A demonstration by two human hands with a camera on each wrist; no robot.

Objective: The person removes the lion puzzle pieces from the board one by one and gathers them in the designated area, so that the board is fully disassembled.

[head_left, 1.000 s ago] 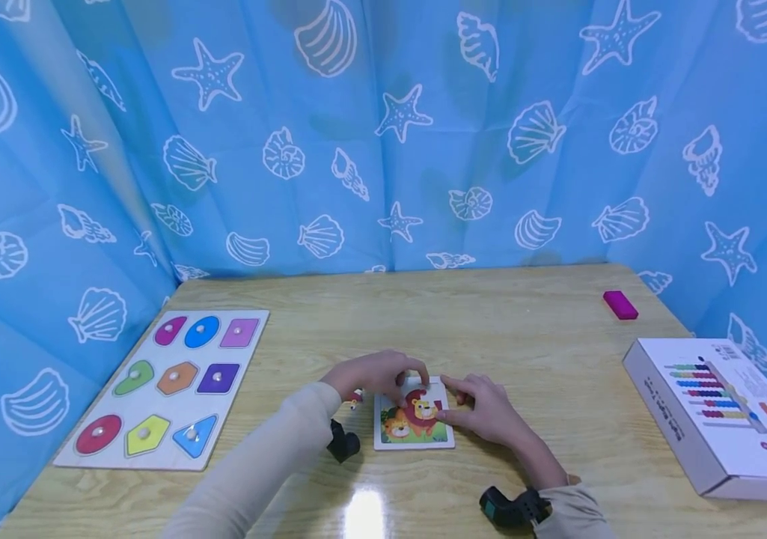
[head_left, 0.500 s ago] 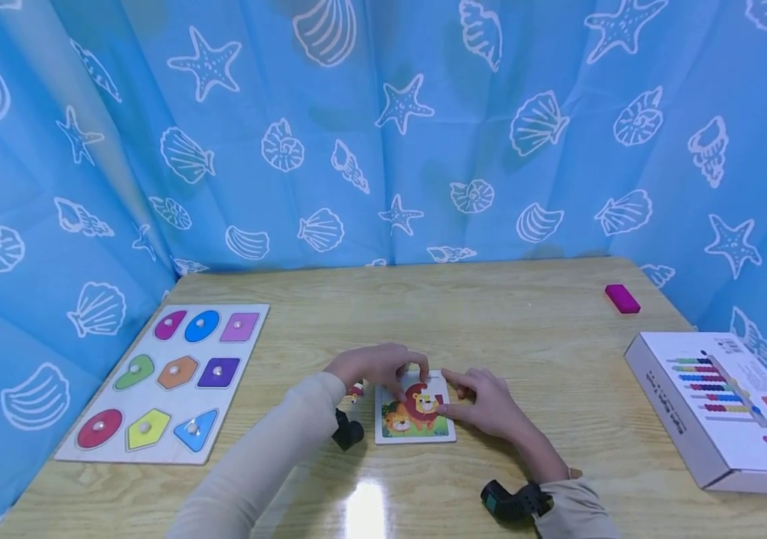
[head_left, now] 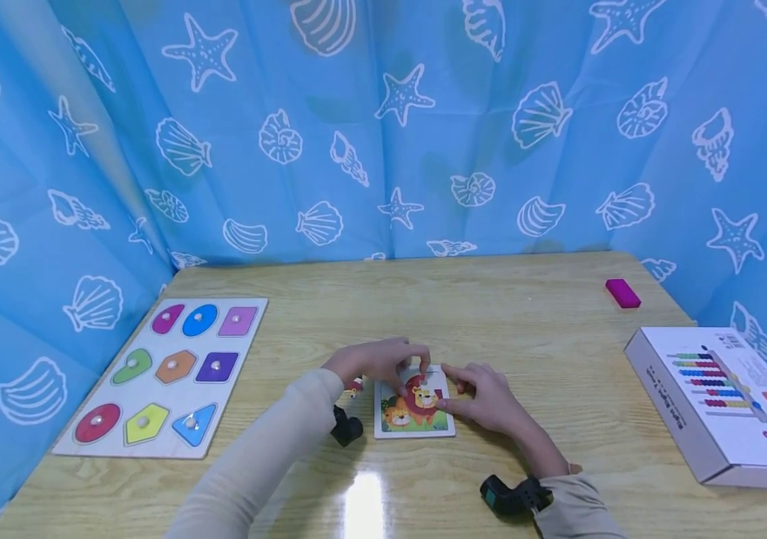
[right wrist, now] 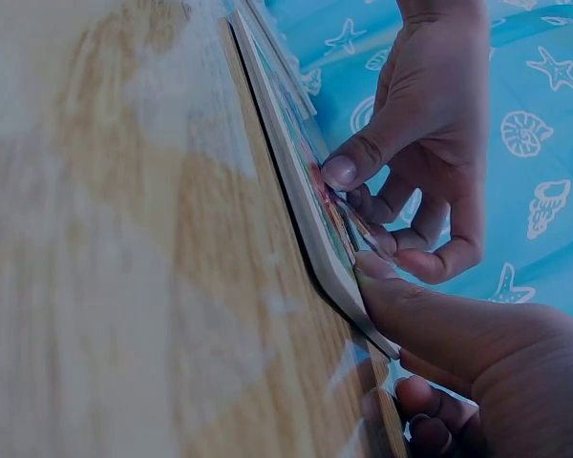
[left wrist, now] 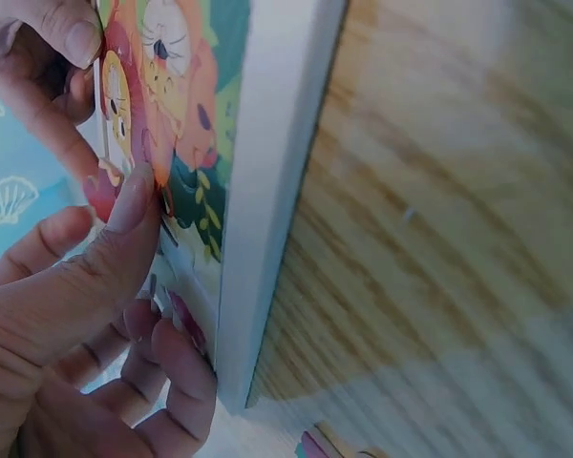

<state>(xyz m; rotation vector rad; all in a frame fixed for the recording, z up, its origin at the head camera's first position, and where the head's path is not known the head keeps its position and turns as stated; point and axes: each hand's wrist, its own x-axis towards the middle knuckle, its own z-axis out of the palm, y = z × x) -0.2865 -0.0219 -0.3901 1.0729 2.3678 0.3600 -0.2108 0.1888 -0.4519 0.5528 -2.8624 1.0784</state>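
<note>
A small jigsaw board (head_left: pixel 415 435) with a white rim and a lion-and-cub picture lies on the table between the hands. My left hand (head_left: pixel 381 359) reaches over its upper left. Thumb and index finger pinch a red-maned lion puzzle piece (head_left: pixel 417 386) at the board's top part. My right hand (head_left: pixel 487 397) grips the board's right side, its thumb (right wrist: pixel 374 265) on the face and the index fingertip at the upper right corner. In the left wrist view, both hands meet at the lion piece. A loose puzzle piece (head_left: pixel 356 386) lies left of the board, partly hidden by my left wrist.
On the left lies a shape board (head_left: pixel 253 346) with several knobbed colourful shapes. A white abacus box (head_left: pixel 693 442) stands at the right, with a magenta block (head_left: pixel 622 293) behind it. A blue seashell curtain (head_left: pixel 356 187) hangs behind the wooden table (head_left: pixel 511 299).
The head view has tilted, so everything sits a little higher in it. Both hands stay at the jigsaw board, my left hand's fingers shifting only slightly at the lion piece.
</note>
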